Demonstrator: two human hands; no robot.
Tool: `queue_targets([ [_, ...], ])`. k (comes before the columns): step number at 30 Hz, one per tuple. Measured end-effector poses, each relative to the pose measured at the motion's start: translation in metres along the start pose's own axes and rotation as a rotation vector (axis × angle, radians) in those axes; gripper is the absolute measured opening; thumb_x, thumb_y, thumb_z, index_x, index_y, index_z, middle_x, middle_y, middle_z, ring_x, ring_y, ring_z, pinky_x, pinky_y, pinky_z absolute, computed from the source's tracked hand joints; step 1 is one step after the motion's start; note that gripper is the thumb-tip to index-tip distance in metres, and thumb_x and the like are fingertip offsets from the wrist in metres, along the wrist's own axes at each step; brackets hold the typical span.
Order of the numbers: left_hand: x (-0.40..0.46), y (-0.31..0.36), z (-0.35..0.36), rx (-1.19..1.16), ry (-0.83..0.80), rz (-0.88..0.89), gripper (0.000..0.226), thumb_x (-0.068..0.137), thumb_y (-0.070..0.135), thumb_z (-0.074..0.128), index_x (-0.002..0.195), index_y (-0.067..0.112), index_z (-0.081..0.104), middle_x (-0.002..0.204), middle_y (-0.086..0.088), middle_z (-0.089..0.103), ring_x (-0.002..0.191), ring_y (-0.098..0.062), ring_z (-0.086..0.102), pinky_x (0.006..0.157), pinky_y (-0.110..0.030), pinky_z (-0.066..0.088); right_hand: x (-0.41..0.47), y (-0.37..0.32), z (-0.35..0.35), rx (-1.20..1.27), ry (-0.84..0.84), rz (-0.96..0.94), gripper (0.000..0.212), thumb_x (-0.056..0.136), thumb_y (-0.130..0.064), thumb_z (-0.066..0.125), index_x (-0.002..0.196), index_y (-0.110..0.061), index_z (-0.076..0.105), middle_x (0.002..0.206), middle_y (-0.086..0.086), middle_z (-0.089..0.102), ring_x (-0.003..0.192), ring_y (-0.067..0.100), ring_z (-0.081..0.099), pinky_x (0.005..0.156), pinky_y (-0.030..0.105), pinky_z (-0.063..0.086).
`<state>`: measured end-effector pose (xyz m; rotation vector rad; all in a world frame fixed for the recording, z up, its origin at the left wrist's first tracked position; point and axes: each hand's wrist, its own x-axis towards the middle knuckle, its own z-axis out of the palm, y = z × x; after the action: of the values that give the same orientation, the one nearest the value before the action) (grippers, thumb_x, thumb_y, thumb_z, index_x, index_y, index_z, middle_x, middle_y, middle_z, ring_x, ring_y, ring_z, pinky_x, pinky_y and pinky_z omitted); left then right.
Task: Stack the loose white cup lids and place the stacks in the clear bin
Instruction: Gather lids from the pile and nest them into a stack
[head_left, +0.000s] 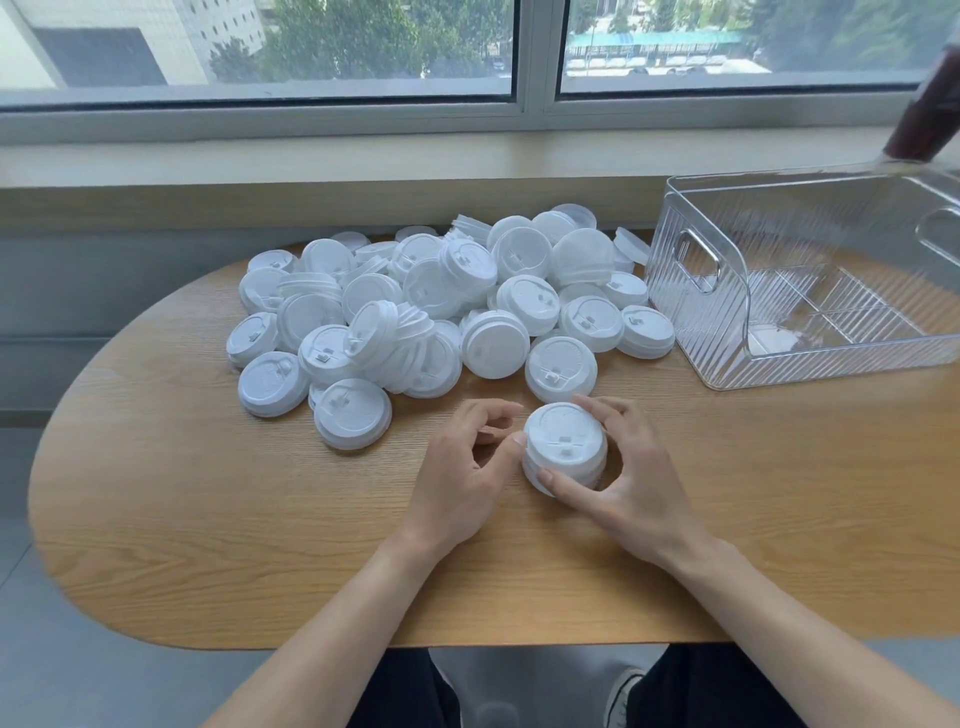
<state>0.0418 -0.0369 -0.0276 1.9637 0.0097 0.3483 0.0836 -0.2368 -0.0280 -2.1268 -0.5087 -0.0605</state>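
A small stack of white cup lids (564, 446) stands on the wooden table (208, 509) in front of me. My right hand (631, 478) grips it, thumb on the near rim and fingers curved round the far side. My left hand (462, 467) sits just left of the stack, its thumb tip touching the stack's left edge and its fingers curled, holding nothing. A big heap of loose white lids (426, 306) lies behind the hands. The clear bin (810, 364) stands at the right, with nothing white showing inside.
A window sill (311, 161) and window run along the far side of the table. A dark object (922, 119) stands on the sill behind the bin. The table's rounded left end and near edge lie close by, my knees below.
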Motion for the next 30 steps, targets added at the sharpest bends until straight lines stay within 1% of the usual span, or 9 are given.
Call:
queue_targets([
  [3, -0.002, 0.002, -0.002, 0.008, -0.107, 0.051, 0.047, 0.087, 0.036, 0.068, 0.131, 0.021, 0.066, 0.128, 0.016, 0.065, 0.122, -0.008, 0.061, 0.1, -0.026, 0.049, -0.001, 0.002, 0.001, -0.008, 0.0, -0.015, 0.09, 0.068, -0.069, 0.079, 0.143, -0.023, 0.058, 0.132, -0.01, 0.051, 0.132, 0.006, 0.048, 0.112, 0.021, 0.039],
  [6, -0.001, 0.002, -0.003, 0.061, -0.192, 0.067, 0.06, 0.081, 0.037, 0.072, 0.138, 0.023, 0.06, 0.135, 0.016, 0.062, 0.129, -0.008, 0.057, 0.104, -0.025, 0.046, -0.001, 0.004, 0.0, -0.015, -0.002, -0.019, 0.091, 0.068, -0.071, 0.078, 0.144, -0.025, 0.057, 0.133, -0.011, 0.051, 0.132, 0.005, 0.048, 0.111, 0.018, 0.038],
  [10, -0.001, 0.0, -0.002, 0.129, -0.203, 0.083, 0.06, 0.081, 0.031, 0.076, 0.139, 0.026, 0.059, 0.133, 0.017, 0.063, 0.128, -0.007, 0.058, 0.105, -0.029, 0.046, -0.003, 0.006, -0.005, 0.008, -0.047, -0.016, 0.096, 0.067, -0.069, 0.08, 0.147, -0.025, 0.052, 0.137, -0.012, 0.051, 0.133, 0.007, 0.049, 0.112, 0.021, 0.04],
  [12, -0.001, -0.002, -0.002, 0.138, -0.201, 0.086, 0.06, 0.081, 0.031, 0.074, 0.139, 0.027, 0.059, 0.134, 0.017, 0.063, 0.128, -0.008, 0.058, 0.105, -0.032, 0.047, -0.005, 0.006, -0.01, 0.034, -0.073, -0.027, 0.09, 0.07, -0.063, 0.082, 0.146, -0.025, 0.052, 0.142, -0.013, 0.05, 0.134, 0.009, 0.051, 0.112, 0.026, 0.042],
  [15, 0.0, -0.004, -0.001, 0.155, -0.21, 0.093, 0.062, 0.082, 0.036, 0.075, 0.141, 0.028, 0.058, 0.136, 0.018, 0.061, 0.13, -0.009, 0.056, 0.105, -0.035, 0.048, -0.006, 0.006, -0.017, 0.086, -0.072, -0.031, 0.074, 0.078, -0.044, 0.082, 0.143, -0.019, 0.056, 0.147, -0.011, 0.053, 0.136, 0.009, 0.053, 0.113, 0.034, 0.045],
  [17, 0.0, -0.005, 0.0, 0.163, -0.21, 0.091, 0.064, 0.083, 0.043, 0.078, 0.141, 0.029, 0.057, 0.137, 0.02, 0.06, 0.13, -0.007, 0.056, 0.105, -0.035, 0.048, -0.008, 0.007, -0.019, 0.086, -0.045, -0.044, 0.061, 0.084, -0.028, 0.083, 0.14, -0.017, 0.059, 0.146, -0.012, 0.056, 0.135, 0.006, 0.053, 0.112, 0.034, 0.047],
  [19, 0.0, -0.006, 0.001, 0.171, -0.209, 0.09, 0.064, 0.082, 0.048, 0.08, 0.14, 0.031, 0.058, 0.136, 0.021, 0.06, 0.13, -0.006, 0.056, 0.106, -0.034, 0.048, -0.009, 0.007, -0.018, 0.071, -0.032, -0.047, 0.056, 0.087, -0.018, 0.084, 0.138, -0.017, 0.062, 0.142, -0.013, 0.059, 0.134, 0.004, 0.054, 0.112, 0.034, 0.047],
  [24, 0.0, -0.009, 0.002, 0.152, -0.199, 0.09, 0.06, 0.082, 0.046, 0.08, 0.137, 0.032, 0.06, 0.134, 0.021, 0.062, 0.128, -0.006, 0.057, 0.106, -0.032, 0.048, -0.009, 0.007, -0.017, 0.049, -0.052, -0.039, 0.059, 0.084, -0.014, 0.085, 0.138, -0.015, 0.062, 0.138, -0.009, 0.064, 0.132, 0.007, 0.057, 0.113, 0.04, 0.047],
  [30, 0.002, -0.011, 0.002, 0.136, -0.22, 0.08, 0.062, 0.081, 0.045, 0.082, 0.137, 0.032, 0.06, 0.133, 0.02, 0.063, 0.124, -0.007, 0.06, 0.105, -0.029, 0.047, -0.009, 0.008, -0.021, 0.047, -0.065, -0.034, 0.065, 0.079, -0.016, 0.089, 0.139, -0.018, 0.063, 0.137, -0.013, 0.065, 0.131, 0.005, 0.058, 0.112, 0.037, 0.047],
])
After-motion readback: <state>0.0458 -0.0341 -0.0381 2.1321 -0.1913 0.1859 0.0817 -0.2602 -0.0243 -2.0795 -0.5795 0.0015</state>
